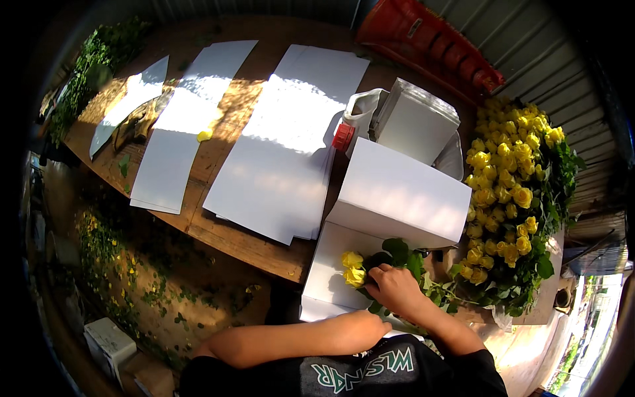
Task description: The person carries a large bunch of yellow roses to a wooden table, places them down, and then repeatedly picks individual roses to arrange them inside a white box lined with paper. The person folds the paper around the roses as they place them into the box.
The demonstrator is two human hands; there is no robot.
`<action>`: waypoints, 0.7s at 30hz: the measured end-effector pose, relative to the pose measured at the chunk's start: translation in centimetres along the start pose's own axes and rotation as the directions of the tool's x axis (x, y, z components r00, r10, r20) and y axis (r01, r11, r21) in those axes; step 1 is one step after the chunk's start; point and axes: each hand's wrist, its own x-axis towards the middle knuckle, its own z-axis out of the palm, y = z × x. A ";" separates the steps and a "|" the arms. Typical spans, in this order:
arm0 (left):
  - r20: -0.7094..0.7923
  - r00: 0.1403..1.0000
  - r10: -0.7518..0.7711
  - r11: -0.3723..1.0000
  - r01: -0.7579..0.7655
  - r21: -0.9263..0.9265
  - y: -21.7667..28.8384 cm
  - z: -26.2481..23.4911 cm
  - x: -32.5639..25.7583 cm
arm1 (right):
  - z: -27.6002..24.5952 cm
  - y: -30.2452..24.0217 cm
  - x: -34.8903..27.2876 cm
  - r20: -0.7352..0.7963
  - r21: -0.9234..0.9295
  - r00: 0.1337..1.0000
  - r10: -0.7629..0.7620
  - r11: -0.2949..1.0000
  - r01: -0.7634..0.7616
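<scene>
Two yellow roses (354, 267) lie with their blooms over a folded white sheet (334, 255) in front of me. My right hand (395, 288) is closed at the leaves and stems just behind the blooms, its fingertips pinched together. Dark green leaves (395, 250) spread beside its knuckles. My left hand (372, 325) rests close to my body at the sheet's near edge, fingers curled; what they hold is hidden. The sheet's far half (403, 188) stands raised and leans back against a cut-open white jug (362, 109) with a red cap (343, 137).
A large heap of yellow roses (506, 178) covers the table's right side. White sheets (278, 152) lie in piles on the wooden table (198, 221), with a loose yellow bloom (204, 135). A red crate (423, 43) stands behind. Leaves and petals litter the floor (178, 291) at left.
</scene>
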 end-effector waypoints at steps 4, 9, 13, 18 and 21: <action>-0.015 1.000 -0.006 1.000 0.006 0.018 -0.2 0.4 0.0 | 1.4 0.3 0.5 -0.092 0.212 0.995 -0.026 0.976 0.045; -0.004 1.000 -0.007 0.991 0.006 -0.136 -0.4 0.3 0.0 | 6.0 1.4 0.6 -0.108 0.460 0.982 0.155 0.883 -0.089; -0.201 0.979 -0.023 0.918 -0.059 -0.392 -1.5 -4.2 -3.8 | 5.3 1.1 0.3 -0.064 0.444 0.971 0.233 0.878 -0.181; -0.531 0.555 -0.641 0.751 0.596 -0.284 -10.6 -2.1 -6.2 | 4.1 1.1 0.4 -0.092 0.065 0.995 0.042 0.997 -0.037; -0.303 0.588 -0.750 0.641 0.534 -0.552 -12.2 -1.0 -5.0 | 4.0 1.2 0.7 -0.122 0.019 0.991 -0.055 0.998 0.058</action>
